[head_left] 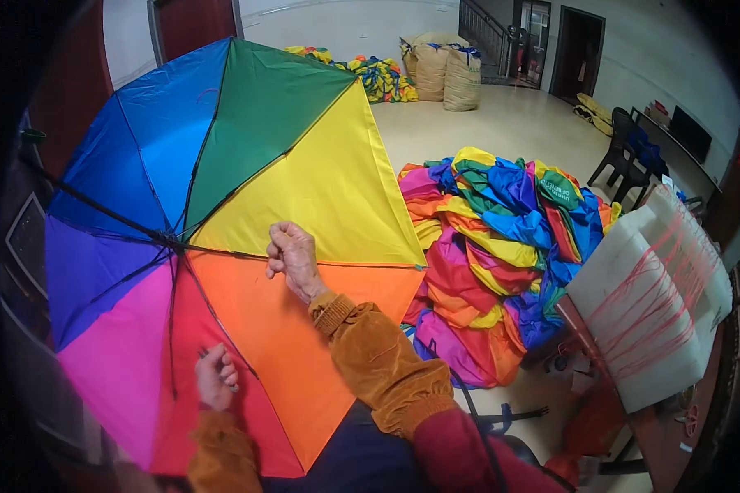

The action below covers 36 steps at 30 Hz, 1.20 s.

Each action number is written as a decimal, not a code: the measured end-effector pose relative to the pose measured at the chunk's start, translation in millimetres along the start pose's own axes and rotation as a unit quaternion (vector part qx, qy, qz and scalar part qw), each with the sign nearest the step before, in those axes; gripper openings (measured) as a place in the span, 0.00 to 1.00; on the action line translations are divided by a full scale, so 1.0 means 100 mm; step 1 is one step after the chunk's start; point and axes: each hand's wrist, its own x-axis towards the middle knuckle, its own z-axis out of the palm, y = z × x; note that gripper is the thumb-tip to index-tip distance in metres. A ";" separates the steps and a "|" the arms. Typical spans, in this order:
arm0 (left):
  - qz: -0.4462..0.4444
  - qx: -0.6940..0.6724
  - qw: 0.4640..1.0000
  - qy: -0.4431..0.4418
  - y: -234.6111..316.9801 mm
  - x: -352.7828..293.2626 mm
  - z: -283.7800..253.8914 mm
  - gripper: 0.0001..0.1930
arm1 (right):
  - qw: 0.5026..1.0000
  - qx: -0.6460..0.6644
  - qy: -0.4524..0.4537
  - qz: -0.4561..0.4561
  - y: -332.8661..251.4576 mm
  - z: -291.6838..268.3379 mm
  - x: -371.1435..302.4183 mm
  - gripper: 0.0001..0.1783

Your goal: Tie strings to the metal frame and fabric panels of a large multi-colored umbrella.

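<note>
Open umbrella, rib work: both hands closed in over the canopy.
The rainbow umbrella (238, 300) is spread in front of me, its underside facing me. My right hand (293, 256) is narrowed to a pinch at the umbrella's black rib (230, 250) between yellow and orange; my left hand (217, 376) is curled over its red panel (193, 320). Cannot tell whether either grips thread or a rib tip. Right of the umbrella: a heap of multicoloured fabric (485, 238); beyond that, red threads (645, 287) draped over white foam. Judgement: best to keep rib and seam aligned, cloth evenly taut, pinch close to the metal, no tugging.
</note>
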 end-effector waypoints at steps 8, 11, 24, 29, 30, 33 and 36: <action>0.142 0.207 0.951 0.178 0.08 0.59 -0.15 0.10 | 1.000 0.007 0.020 -0.002 -0.02 0.08 -0.05 0.09; 0.212 0.214 0.943 0.141 0.05 0.88 -0.13 0.06 | 1.000 0.005 0.004 0.005 0.14 0.12 -0.01 0.06; 0.133 0.086 0.984 0.083 -0.04 0.82 0.32 0.04 | 0.881 -0.445 -0.103 0.125 0.16 0.01 -0.33 0.10; 0.143 0.019 0.987 0.077 -0.03 0.89 0.31 0.04 | 0.797 -0.563 -0.115 0.187 0.36 -0.02 -0.30 0.09; 0.152 0.017 0.985 0.080 0.01 0.90 0.33 0.04 | 0.762 -0.609 -0.176 0.128 0.36 0.02 -0.23 0.09; 0.108 -0.049 0.991 0.068 -0.02 1.04 0.23 0.04 | 0.668 -0.683 -0.296 0.017 0.53 0.06 -0.01 0.07; 0.093 -0.094 0.990 0.057 -0.05 1.06 0.21 0.04 | 0.615 -0.734 -0.272 -0.095 0.77 0.00 0.28 0.08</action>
